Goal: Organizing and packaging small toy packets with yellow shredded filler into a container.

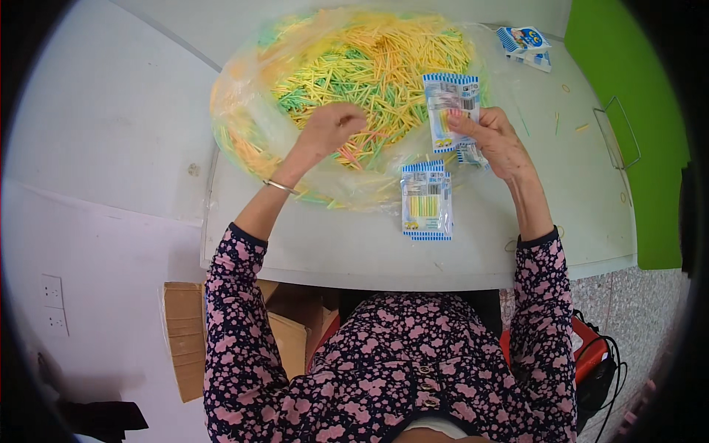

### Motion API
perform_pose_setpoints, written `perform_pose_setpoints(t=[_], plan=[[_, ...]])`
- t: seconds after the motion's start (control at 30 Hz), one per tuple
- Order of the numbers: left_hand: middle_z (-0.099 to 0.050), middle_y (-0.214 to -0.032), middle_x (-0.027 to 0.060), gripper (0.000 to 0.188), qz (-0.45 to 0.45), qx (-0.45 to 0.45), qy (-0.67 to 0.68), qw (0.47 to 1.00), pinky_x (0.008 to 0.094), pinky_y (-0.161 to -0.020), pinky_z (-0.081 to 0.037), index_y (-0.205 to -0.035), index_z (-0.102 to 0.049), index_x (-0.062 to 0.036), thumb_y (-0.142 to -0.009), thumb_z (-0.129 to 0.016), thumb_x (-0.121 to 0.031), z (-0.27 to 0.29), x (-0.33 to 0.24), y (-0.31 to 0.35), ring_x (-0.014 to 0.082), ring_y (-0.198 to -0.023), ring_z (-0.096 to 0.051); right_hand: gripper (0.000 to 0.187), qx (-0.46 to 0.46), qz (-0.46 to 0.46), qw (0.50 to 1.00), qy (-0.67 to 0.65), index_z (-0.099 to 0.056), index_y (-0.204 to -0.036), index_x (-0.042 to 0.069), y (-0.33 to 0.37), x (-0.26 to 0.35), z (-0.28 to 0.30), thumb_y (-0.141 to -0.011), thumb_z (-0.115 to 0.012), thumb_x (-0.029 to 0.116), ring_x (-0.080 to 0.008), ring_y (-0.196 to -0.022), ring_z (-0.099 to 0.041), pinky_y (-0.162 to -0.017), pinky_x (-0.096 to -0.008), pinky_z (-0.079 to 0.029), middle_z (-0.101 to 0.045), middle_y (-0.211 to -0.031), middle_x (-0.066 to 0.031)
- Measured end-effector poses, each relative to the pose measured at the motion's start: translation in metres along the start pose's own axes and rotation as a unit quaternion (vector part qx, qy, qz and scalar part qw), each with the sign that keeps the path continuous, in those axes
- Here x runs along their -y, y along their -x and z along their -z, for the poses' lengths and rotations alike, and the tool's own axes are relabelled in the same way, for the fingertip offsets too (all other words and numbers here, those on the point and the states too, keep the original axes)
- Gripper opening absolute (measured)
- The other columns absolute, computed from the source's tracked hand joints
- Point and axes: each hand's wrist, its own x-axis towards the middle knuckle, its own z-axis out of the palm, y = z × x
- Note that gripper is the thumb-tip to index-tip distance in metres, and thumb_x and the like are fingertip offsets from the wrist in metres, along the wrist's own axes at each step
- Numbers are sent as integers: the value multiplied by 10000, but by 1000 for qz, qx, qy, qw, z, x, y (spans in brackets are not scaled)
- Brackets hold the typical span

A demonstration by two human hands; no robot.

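Note:
My right hand grips a small clear plastic packet with blue-and-white printed ends, its thumb pressed on the front. Over the near side of a big heap of thin sticks, coloured yellow, green and orange, hovers my left hand. Its fingers are curled together, and whatever may be in them is hidden. The sticks lie in a large open clear plastic bag. On the table below the right hand, similar packets lie in a stack, the top one showing yellow and green sticks inside. Another packet is partly covered by the right hand.
More blue-and-white packets lie at the table's far right corner. Loose sticks and rubber bands are scattered on the right of the white table. A green panel borders the right edge, with a wire handle-like frame there. A cardboard box stands below left.

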Motion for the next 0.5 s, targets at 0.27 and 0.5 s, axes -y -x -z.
perform_pose_setpoints(t=[0.27,0.5], plan=[[-585,-728,109,132,-142,-92,-271,948,401,-661,-450,-764,-639,-52,-761,-633,-184,-34,7,-4,307,-744,-559,255,0,-24,1000,6,-689,-906,23,0,-8,-2,-834,-667,267,-39,-735,-545,-666,-201,-404,-657,-828,2],[-611,-724,100,99,-152,-65,-280,946,379,-661,-450,-799,-630,-34,-745,-604,-113,-34,15,-16,302,-727,-570,310,11,-30,999,24,-698,-903,24,1,-9,-5,-820,-669,322,-36,-729,-543,-681,-194,-401,-658,-796,-1]])
